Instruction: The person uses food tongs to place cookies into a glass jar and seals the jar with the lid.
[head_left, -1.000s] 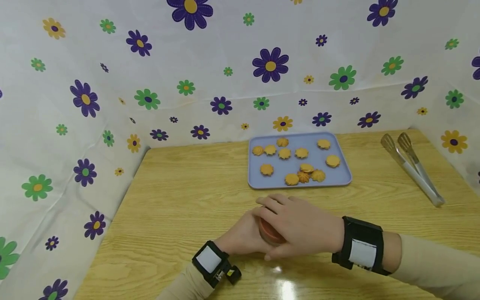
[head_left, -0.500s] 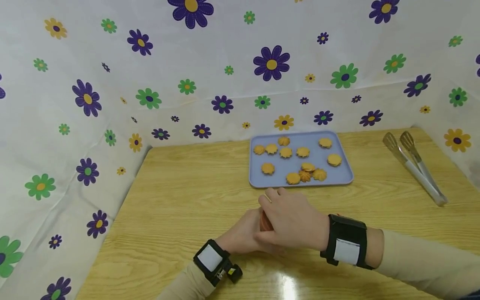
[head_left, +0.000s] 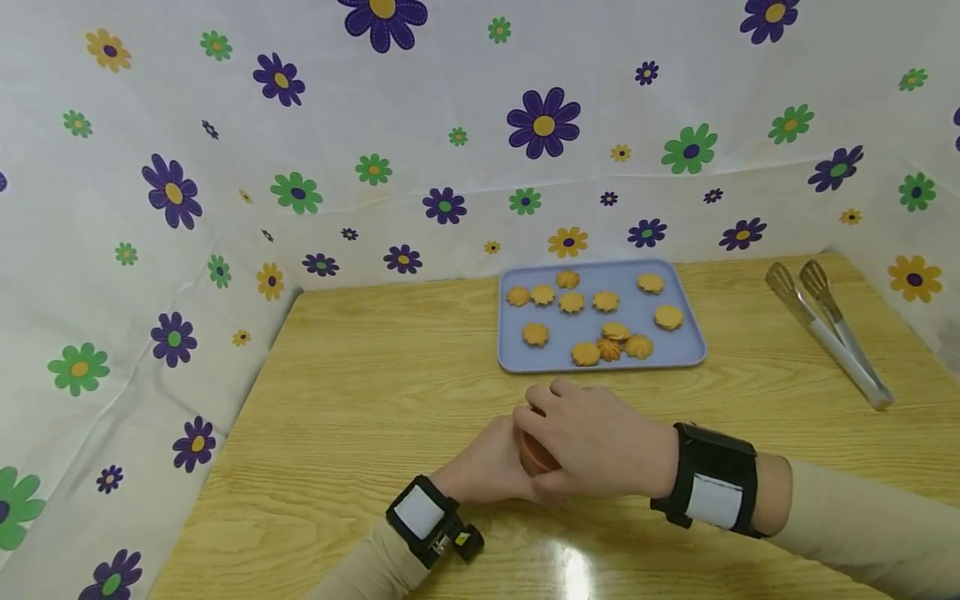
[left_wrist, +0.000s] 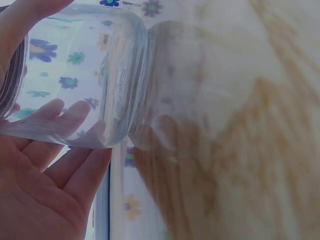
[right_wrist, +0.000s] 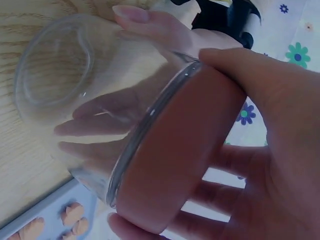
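A clear glass jar (right_wrist: 55, 120) with a reddish-brown lid (right_wrist: 175, 145) is between my two hands, close above the table. In the left wrist view the jar's bottom (left_wrist: 122, 80) faces the tabletop, and nothing shows inside the glass. My left hand (head_left: 483, 467) holds the jar's body, its thumb on one side and the fingers round the other. My right hand (head_left: 600, 442) grips the lid from above, thumb and fingers spread round its rim. The lid sits on the jar's mouth. In the head view the hands cover the glass and leave only part of the lid showing.
Beyond the hands lies a blue tray (head_left: 558, 354) with several flower-shaped cookies (head_left: 668, 317) on it. Metal tongs (head_left: 832, 342) rest at the right of the wooden table (head_left: 360, 375). A flower-print cloth (head_left: 450, 108) hangs behind and along the sides.
My right hand has turned on the lid: its outstretched fingers curled in and its wrist shifted left, then back right a little. My left hand keeps its hold on the jar.
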